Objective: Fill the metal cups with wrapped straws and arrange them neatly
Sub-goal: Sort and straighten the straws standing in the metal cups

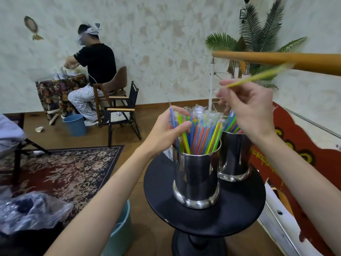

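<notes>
Your left hand (170,129) is curling round the wrapped straws (198,133) in the near metal cup (196,179) on the round black table (203,218), while your right hand (245,108), above the far cup (234,157), is pinching a blurred yellow-green straw (258,77).

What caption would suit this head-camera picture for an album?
Left hand steadies wrapped straws in the near metal cup while right hand lifts a yellow straw above the far cup.
</notes>
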`<control>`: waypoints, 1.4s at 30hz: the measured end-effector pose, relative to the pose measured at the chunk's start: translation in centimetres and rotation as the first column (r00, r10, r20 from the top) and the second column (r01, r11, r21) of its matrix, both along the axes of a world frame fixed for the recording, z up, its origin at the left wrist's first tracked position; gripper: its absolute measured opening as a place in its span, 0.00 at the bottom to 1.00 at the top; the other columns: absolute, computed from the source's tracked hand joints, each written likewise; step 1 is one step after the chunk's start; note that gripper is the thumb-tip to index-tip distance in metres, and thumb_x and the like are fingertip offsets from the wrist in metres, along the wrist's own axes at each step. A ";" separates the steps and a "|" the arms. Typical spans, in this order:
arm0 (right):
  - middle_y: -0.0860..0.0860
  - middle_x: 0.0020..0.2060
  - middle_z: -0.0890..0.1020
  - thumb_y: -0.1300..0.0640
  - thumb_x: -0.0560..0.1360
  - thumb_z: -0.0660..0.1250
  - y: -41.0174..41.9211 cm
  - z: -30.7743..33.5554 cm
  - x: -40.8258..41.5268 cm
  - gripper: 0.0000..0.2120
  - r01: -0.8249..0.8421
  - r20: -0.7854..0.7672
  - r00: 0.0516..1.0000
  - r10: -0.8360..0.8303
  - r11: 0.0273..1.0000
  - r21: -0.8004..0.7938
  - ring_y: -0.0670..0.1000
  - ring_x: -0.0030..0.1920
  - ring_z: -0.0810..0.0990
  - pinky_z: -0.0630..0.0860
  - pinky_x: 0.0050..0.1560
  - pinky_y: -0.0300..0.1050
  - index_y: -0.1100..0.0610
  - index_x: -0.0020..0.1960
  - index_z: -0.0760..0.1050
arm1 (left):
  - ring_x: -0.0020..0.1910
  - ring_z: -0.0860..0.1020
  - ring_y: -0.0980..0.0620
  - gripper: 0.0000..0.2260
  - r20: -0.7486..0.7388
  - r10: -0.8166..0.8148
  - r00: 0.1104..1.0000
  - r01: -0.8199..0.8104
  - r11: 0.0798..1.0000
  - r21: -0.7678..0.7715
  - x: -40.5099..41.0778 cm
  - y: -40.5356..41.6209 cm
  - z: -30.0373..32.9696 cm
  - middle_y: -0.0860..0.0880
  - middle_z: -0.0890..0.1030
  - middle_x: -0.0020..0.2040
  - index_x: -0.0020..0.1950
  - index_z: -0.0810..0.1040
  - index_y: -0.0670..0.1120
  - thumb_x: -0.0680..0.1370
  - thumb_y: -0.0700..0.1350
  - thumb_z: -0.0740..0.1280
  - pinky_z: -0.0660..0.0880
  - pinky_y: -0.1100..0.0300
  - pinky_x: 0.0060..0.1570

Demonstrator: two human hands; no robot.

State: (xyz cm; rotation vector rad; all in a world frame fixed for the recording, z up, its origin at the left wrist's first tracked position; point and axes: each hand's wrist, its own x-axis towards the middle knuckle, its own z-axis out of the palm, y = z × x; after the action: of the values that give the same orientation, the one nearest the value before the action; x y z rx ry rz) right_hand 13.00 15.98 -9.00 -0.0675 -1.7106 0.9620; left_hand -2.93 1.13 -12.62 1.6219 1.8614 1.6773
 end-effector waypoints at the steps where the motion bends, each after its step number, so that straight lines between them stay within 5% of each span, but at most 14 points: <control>1: 0.49 0.38 0.86 0.60 0.80 0.70 -0.3 -0.1 -0.2 0.05 -0.056 0.026 0.998 0.056 0.998 -0.003 0.48 0.36 0.84 0.79 0.37 0.39 0.53 0.54 0.82 | 0.47 0.83 0.47 0.09 0.020 0.009 1.000 -0.010 1.000 0.019 0.0 0.0 0.1 0.42 0.81 0.48 0.60 0.74 0.39 0.81 0.39 0.68 0.81 0.51 0.54; 7: 0.52 0.31 0.83 0.55 0.81 0.69 -1.6 -1.6 -1.3 0.08 -0.135 0.331 0.936 0.120 0.991 0.022 0.50 0.29 0.80 0.76 0.30 0.42 0.54 0.43 0.81 | 0.49 0.81 0.43 0.09 0.150 0.048 0.988 -0.061 0.994 0.086 0.0 0.2 0.5 0.40 0.80 0.49 0.61 0.74 0.41 0.81 0.38 0.68 0.79 0.40 0.57; 10: 0.56 0.30 0.81 0.53 0.79 0.70 -1.7 -2.8 -1.8 0.13 -0.120 0.556 0.831 0.025 0.983 0.136 0.53 0.29 0.79 0.76 0.35 0.49 0.59 0.40 0.80 | 0.48 0.81 0.45 0.09 0.179 0.042 0.983 -0.048 0.998 0.030 0.4 0.4 -0.1 0.43 0.80 0.51 0.60 0.74 0.38 0.81 0.36 0.67 0.79 0.45 0.56; 13: 0.54 0.28 0.78 0.52 0.78 0.71 -2.0 -3.8 -2.1 0.14 -0.107 0.699 0.711 -0.076 0.971 0.214 0.45 0.28 0.73 0.70 0.35 0.46 0.58 0.36 0.79 | 0.44 0.81 0.48 0.05 0.214 0.012 0.977 -0.010 1.000 -0.011 0.4 0.5 -0.3 0.46 0.81 0.46 0.57 0.75 0.40 0.81 0.36 0.67 0.80 0.51 0.51; 16: 0.50 0.31 0.82 0.53 0.77 0.72 -2.1 -4.3 -2.4 0.11 -0.071 0.724 0.672 -0.159 0.958 0.276 0.46 0.33 0.78 0.74 0.39 0.45 0.57 0.38 0.81 | 0.43 0.82 0.48 0.06 0.236 -0.028 0.971 0.032 0.999 -0.010 0.3 0.3 -0.3 0.45 0.82 0.40 0.57 0.75 0.42 0.81 0.37 0.67 0.81 0.53 0.49; 21: 0.44 0.28 0.82 0.58 0.72 0.76 -2.0 -4.3 -2.8 0.15 -0.097 0.770 0.610 -0.189 0.946 0.309 0.35 0.32 0.80 0.67 0.40 0.22 0.48 0.30 0.75 | 0.52 0.84 0.47 0.12 0.240 -0.012 0.971 0.001 0.999 0.045 0.4 0.3 -0.1 0.41 0.84 0.53 0.60 0.77 0.44 0.78 0.42 0.72 0.80 0.58 0.53; 26: 0.43 0.31 0.84 0.53 0.71 0.79 -1.6 -3.7 -2.2 0.05 -0.179 0.800 0.592 -0.099 0.951 0.251 0.37 0.36 0.83 0.74 0.37 0.29 0.51 0.41 0.84 | 0.48 0.85 0.49 0.10 0.146 0.043 0.988 -0.056 0.995 0.083 0.3 0.6 -0.4 0.42 0.84 0.49 0.56 0.78 0.45 0.77 0.38 0.74 0.82 0.58 0.49; 33: 0.51 0.34 0.86 0.57 0.74 0.76 0.8 -0.1 0.9 0.04 -0.127 0.710 0.704 0.036 0.989 0.076 0.49 0.34 0.86 0.82 0.36 0.38 0.57 0.47 0.84 | 0.52 0.84 0.55 0.24 0.127 0.026 0.992 -0.033 0.998 0.049 -0.1 0.6 -0.7 0.51 0.84 0.49 0.66 0.73 0.50 0.75 0.32 0.72 0.79 0.62 0.52; 36: 0.52 0.34 0.86 0.54 0.74 0.75 1.9 0.8 2.1 0.06 -0.078 0.789 0.615 0.006 0.996 0.053 0.49 0.33 0.85 0.78 0.30 0.35 0.57 0.45 0.84 | 0.55 0.83 0.54 0.30 0.137 0.023 0.990 -0.030 0.998 0.050 -0.2 0.6 -0.9 0.49 0.83 0.52 0.71 0.68 0.51 0.75 0.31 0.73 0.78 0.58 0.57; 39: 0.51 0.31 0.85 0.50 0.75 0.74 2.5 0.5 2.4 0.11 -0.012 0.888 0.457 -0.057 0.997 0.070 0.46 0.28 0.82 0.75 0.26 0.34 0.57 0.41 0.83 | 0.63 0.80 0.52 0.41 0.159 -0.010 0.987 0.000 0.998 0.063 -0.1 0.4 -0.9 0.50 0.75 0.67 0.79 0.55 0.54 0.75 0.30 0.72 0.78 0.55 0.61; 42: 0.52 0.30 0.85 0.47 0.74 0.75 2.3 -0.3 1.8 0.14 0.044 0.898 0.435 -0.069 0.998 0.055 0.47 0.26 0.82 0.74 0.24 0.35 0.59 0.42 0.83 | 0.60 0.81 0.52 0.34 0.057 0.003 0.998 -0.007 0.998 0.063 -0.1 0.5 -0.8 0.58 0.75 0.65 0.78 0.61 0.51 0.77 0.33 0.71 0.80 0.52 0.60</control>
State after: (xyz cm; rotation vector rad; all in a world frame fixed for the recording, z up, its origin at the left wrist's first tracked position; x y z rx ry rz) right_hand 14.81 18.31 -9.27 -0.7623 -2.6957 0.8954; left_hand -3.08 1.59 -13.44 1.5766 1.8056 1.7823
